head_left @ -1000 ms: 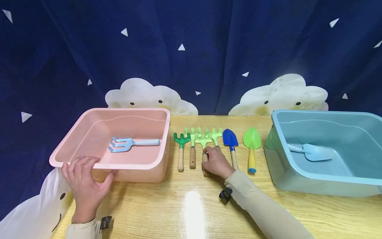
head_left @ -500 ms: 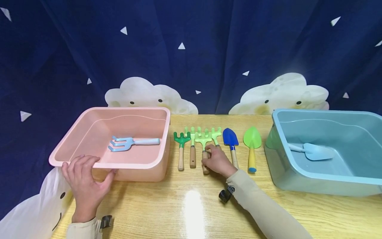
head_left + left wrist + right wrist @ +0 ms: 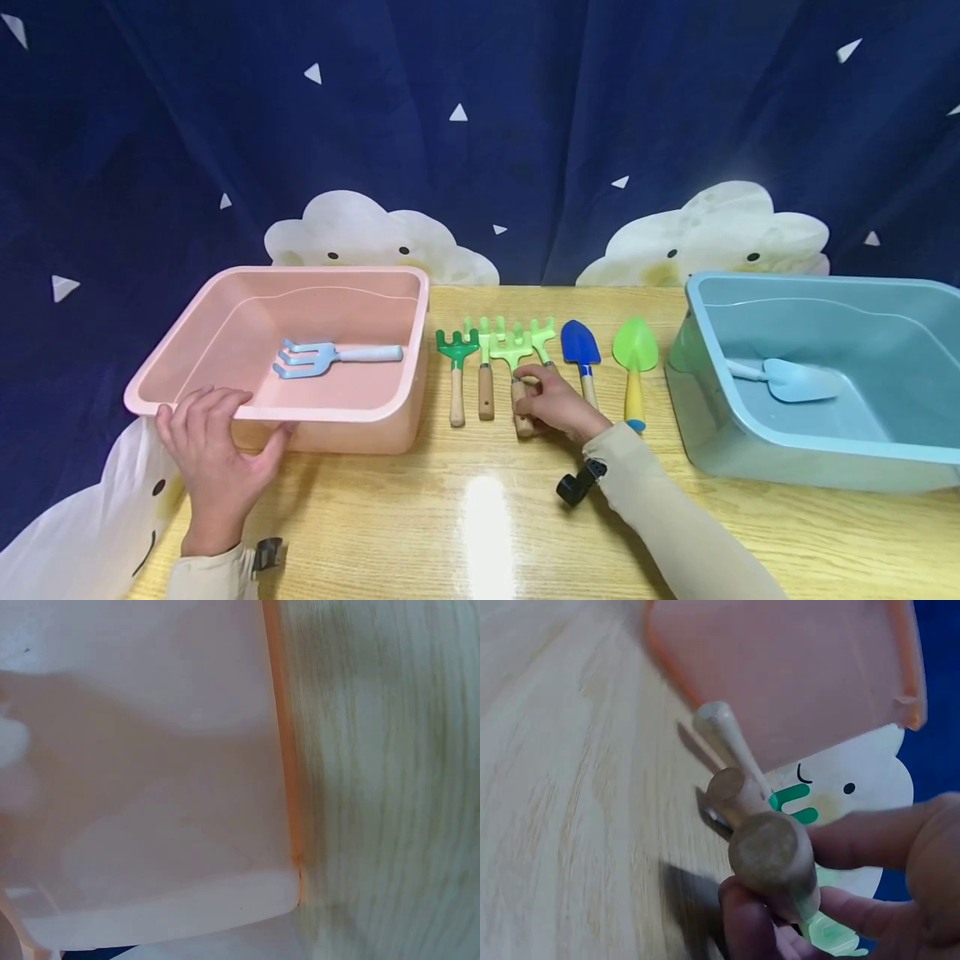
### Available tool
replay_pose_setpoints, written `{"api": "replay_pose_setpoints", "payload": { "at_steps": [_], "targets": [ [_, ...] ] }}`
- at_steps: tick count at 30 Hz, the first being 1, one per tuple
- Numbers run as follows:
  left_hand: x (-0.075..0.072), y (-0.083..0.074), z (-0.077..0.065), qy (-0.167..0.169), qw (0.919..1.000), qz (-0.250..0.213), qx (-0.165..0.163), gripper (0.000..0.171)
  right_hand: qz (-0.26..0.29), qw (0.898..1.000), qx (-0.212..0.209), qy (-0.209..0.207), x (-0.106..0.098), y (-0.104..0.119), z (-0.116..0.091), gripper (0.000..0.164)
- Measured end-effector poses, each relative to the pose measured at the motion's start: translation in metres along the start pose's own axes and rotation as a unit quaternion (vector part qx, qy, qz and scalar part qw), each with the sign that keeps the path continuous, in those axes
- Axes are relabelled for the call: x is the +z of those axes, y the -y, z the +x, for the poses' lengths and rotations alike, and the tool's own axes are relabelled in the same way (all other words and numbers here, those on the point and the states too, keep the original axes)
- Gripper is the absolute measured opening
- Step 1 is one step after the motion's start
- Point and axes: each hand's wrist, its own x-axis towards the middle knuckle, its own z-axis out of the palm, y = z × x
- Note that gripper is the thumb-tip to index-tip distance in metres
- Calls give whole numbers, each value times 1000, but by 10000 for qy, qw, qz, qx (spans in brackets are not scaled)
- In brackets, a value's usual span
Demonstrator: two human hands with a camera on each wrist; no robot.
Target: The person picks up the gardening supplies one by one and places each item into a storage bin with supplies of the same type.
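My right hand (image 3: 561,406) pinches the wooden handle of a light green hand rake (image 3: 513,350) in the middle of a row of garden tools. In the right wrist view, thumb and fingers close on both sides of that handle (image 3: 769,851), whose end faces the camera. My left hand (image 3: 219,467) grips the near rim of a pink basin (image 3: 330,414), fingers over the edge and thumb at the outer wall. A pale blue hand fork (image 3: 318,358) lies inside this basin. In the left wrist view the basin's wall (image 3: 187,810) fills the left side.
Left of the held rake lie a dark green rake (image 3: 457,354) and another light green rake (image 3: 486,392). To its right are a small light green rake (image 3: 542,337), a blue trowel (image 3: 580,346) and a green trowel (image 3: 635,346). A blue basin (image 3: 847,462) holds a pale blue trowel (image 3: 802,381).
My right hand has shifted slightly right, and the held rake's handle end has swung a little right with it. The left hand stays at the pink basin's rim.
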Motion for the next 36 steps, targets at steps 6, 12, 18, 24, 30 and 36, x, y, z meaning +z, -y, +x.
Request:
{"api": "replay_pose_setpoints", "payload": {
  "at_steps": [6,12,18,24,30,36],
  "targets": [
    [2,-8,6,-49,9999,-91,-27,67,595,9971,74,477,-9,-4,0,73],
    [1,-11,8,-45,9999,-85,-30,66,803,9949,49,607,-10,-7,-2,74],
    [0,-8,6,-86,10000,-42,-6,69,806,9953,11,537,-10,-9,-2,73],
    [-1,-8,6,-21,10000,-30,-40,71,750,9962,-69,438,-8,-11,-2,72],
    [-2,-9,5,56,9999,-17,-95,71,649,9964,-39,546,-7,-10,-3,72],
    [-1,-6,2,154,9997,-32,-162,71,630,9960,52,629,-11,-10,-3,71]
  ]
}}
